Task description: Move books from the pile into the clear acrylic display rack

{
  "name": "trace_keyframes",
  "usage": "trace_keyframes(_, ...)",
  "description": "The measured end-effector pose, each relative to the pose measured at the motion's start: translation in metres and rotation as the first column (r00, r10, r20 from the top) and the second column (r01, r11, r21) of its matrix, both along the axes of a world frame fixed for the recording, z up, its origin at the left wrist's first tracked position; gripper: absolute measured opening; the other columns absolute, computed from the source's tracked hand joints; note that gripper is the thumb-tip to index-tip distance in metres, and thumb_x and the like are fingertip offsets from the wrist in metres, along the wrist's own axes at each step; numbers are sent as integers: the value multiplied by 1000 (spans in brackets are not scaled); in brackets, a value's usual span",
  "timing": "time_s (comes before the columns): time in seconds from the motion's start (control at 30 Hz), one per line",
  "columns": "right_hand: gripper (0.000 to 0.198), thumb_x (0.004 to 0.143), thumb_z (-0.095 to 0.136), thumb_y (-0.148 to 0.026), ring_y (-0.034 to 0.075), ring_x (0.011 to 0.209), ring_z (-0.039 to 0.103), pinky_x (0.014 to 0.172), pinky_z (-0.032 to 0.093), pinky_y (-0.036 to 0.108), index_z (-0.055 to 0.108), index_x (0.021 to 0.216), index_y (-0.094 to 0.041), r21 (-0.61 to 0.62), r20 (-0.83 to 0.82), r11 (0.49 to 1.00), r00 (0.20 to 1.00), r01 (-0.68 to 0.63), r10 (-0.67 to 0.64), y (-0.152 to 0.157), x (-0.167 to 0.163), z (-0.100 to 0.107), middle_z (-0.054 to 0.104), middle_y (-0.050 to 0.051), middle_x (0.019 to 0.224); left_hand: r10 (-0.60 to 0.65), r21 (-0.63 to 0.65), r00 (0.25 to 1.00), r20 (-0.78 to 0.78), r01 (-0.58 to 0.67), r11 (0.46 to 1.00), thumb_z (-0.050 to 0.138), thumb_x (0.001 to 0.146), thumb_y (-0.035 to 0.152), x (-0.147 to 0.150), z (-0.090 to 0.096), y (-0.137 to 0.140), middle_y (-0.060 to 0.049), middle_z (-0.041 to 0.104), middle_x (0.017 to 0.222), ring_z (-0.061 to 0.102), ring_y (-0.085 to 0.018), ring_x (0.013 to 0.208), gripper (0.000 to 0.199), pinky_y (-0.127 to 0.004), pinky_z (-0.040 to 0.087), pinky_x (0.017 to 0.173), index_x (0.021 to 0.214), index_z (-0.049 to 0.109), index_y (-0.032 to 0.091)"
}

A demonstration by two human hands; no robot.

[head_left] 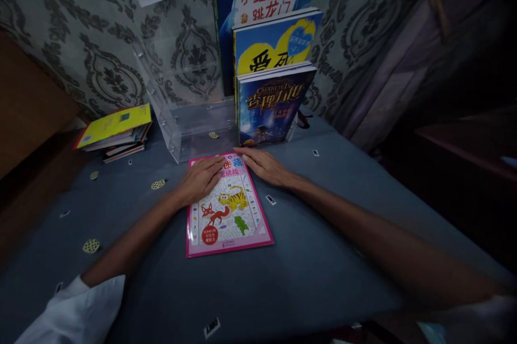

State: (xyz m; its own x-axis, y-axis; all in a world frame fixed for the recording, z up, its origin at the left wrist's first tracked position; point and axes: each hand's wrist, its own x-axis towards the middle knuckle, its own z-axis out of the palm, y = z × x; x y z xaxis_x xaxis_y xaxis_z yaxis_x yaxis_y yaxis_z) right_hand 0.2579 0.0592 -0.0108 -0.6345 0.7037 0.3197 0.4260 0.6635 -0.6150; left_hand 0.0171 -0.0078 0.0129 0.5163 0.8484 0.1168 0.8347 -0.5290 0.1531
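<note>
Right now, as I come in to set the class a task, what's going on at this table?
A person has both bare hands at a pink book lying flat on the table, its cover showing a fox and a striped cat. The left hand lies over its upper left part, and the right hand is at its upper right corner. Just beyond, a clear stand holds upright books on its right side. A pile of books lies farther left.
</note>
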Motion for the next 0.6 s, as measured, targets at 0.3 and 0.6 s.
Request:
trace_keyframes(0.3, 47, 103, 31, -33, 23, 134, 53, 114, 41, 48, 52, 143, -20, 23, -15, 999, 999, -32, 33, 4, 1, -4, 58, 10, 145, -195, -24, 981, -19, 194, 981, 30, 105, 35, 34, 2, 6, -11, 45, 156, 37, -22, 146, 48, -47, 27, 120, 147, 45, 17)
trace_keyframes(0.6, 48, 103, 32, -34, 25, 130, 57, 109, 45, 48, 54, 141, -17, 44, -24, 998, 999, -39, 40, 3, 0, -1, 61, 12, 142, -353, -7, 935, 34, 354, 935, 29, 107, 34, 41, 5, -11, -10, 54, 149, 44, -21, 142, 45, -50, 28, 120, 144, 50, 20)
